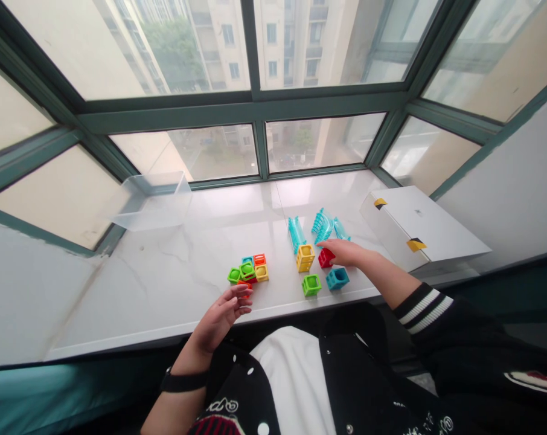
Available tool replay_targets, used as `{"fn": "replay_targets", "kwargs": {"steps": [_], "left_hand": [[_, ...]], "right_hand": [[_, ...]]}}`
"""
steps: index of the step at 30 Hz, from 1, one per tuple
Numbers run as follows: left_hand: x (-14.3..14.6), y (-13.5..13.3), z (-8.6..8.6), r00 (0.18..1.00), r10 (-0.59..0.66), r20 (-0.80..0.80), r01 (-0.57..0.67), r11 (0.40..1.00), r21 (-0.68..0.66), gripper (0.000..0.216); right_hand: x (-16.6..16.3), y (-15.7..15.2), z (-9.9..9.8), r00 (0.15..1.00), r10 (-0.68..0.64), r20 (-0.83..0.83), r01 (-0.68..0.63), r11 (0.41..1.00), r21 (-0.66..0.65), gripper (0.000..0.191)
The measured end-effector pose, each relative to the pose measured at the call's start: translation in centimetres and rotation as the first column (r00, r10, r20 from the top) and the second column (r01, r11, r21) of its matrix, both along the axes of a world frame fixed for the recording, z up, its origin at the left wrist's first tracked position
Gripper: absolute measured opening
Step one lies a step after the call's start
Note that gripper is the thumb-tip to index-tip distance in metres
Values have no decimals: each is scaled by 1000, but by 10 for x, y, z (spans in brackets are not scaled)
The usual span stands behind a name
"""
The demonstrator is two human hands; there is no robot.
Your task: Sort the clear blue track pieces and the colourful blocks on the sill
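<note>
On a white marble sill, my right hand reaches out and closes its fingers on a red cube block. Beside it stand a yellow cube block, a green one and a teal one. Behind them lie several teal ramp pieces. My left hand hovers over the sill's front edge, fingers loosely curled and apart, holding nothing. Just beyond its fingertips sits a cluster of joined coloured cubes.
A clear plastic bin stands at the back left of the sill. A white cardboard box lies at the right. Window panes and green frames close off the back and sides.
</note>
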State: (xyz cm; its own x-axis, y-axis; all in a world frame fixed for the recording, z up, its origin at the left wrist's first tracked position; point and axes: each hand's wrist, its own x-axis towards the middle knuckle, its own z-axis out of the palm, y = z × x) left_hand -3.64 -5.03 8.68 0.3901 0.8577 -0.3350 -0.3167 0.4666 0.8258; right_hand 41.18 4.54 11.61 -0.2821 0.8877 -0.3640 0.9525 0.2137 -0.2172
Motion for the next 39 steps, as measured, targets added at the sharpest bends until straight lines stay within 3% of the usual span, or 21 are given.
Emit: {"fn": "replay_targets", "kwargs": {"steps": [4,7,10,13,18,24,28,33,36,39], "left_hand": [[-13,9,-2,956,245,-160,-228,967,115,50],[-16,18,-10,833,389,-394,-273,908,318,56],[-12,26,-18,693,423,-584,-117,865,488,56],[-4,36,-25,613,409,-676,57,830,554,57],[10,52,-33,473,363,-803,296,793,533,66],[21,62,-36,373,339,-863,381,793,476,66],[21,61,-35,381,308,-872,368,814,449,50],[18,56,-36,421,292,-859,351,821,451,46],[18,54,-37,457,295,-839,352,806,475,45],[18,53,-36,483,309,-819,347,792,503,46]], "right_hand": [[8,-5,8,999,-14,-32,14,1000,18,78],[20,-18,17,988,-53,-145,70,991,114,64],[29,-41,23,948,-87,-307,181,939,293,49],[26,-69,26,899,-92,-428,288,861,419,41],[9,-103,22,865,-19,-502,320,790,522,32],[-12,-106,18,826,45,-561,347,744,571,26],[-33,-101,19,797,104,-595,312,772,553,25],[-68,-104,23,804,64,-591,236,878,416,29],[-97,-104,22,843,73,-532,120,940,320,30],[-134,-94,16,875,154,-458,-24,961,276,32]]}}
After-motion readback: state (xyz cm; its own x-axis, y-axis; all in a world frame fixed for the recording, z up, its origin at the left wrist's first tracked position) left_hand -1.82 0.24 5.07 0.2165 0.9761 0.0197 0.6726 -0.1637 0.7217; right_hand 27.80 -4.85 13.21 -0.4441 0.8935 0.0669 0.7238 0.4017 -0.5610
